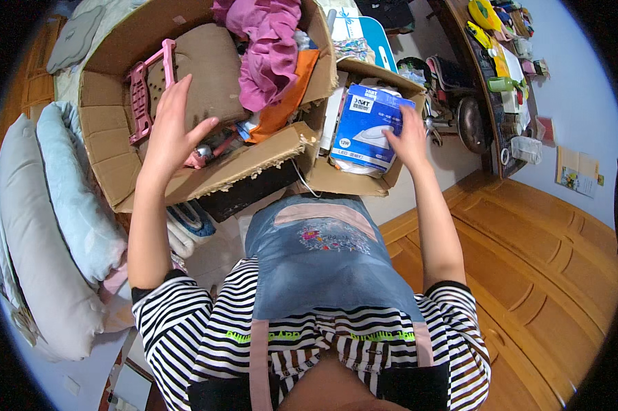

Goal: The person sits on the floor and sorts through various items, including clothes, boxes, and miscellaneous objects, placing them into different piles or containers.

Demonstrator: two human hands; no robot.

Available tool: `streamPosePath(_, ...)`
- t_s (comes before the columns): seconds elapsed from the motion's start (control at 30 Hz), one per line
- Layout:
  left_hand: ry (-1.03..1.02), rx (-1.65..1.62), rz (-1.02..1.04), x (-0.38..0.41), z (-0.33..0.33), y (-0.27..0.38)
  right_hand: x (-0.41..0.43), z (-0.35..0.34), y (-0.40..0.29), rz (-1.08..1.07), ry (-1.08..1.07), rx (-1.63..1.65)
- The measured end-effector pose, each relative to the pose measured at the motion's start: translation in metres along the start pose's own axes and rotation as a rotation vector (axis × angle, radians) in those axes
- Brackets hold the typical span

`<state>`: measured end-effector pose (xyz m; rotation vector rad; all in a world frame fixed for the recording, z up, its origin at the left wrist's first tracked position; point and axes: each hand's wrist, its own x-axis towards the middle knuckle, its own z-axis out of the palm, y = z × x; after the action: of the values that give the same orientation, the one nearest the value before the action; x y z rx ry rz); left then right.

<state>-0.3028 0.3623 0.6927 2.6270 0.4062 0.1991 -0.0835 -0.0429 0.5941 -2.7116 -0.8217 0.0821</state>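
My left hand (174,126) is spread over the large open cardboard box (105,128), close to a pink plastic frame (141,105). That box also holds a brown cushion-like item (206,77), pink ruffled fabric (267,56) and an orange cloth or bag (283,115). Fingers apart, my right hand (410,134) rests at the right edge of a blue LED lamp carton (365,123). The carton lies in a smaller cardboard box (339,180) over some white items. Whether my right hand bears any of the carton's weight cannot be told.
Rolled bedding, one pale blue (77,190) and one grey (41,241), stands at the left. Beyond the small box are a blue-and-white board (378,41) and a round pan or lid (471,125). A cluttered dark shelf (486,97) borders the right; wooden panels (519,257) lie lower right.
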Motion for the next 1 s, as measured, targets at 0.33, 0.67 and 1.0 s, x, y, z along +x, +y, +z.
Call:
streamPosePath(0.33,0.159,-0.129,-0.066,-0.073,-0.007,0.093,0.052,-0.011,0.008,0.114,-0.533,-0.276)
streamPosePath(0.67,0.063,-0.381,0.074,-0.051,0.027,0.146,0.006,-0.087,0.012,0.019,-0.441,0.213)
streamPosePath(1.0,-0.144,-0.694,0.16,-0.011,0.178,0.189,0.004,-0.116,0.009,0.021,-0.481,0.221)
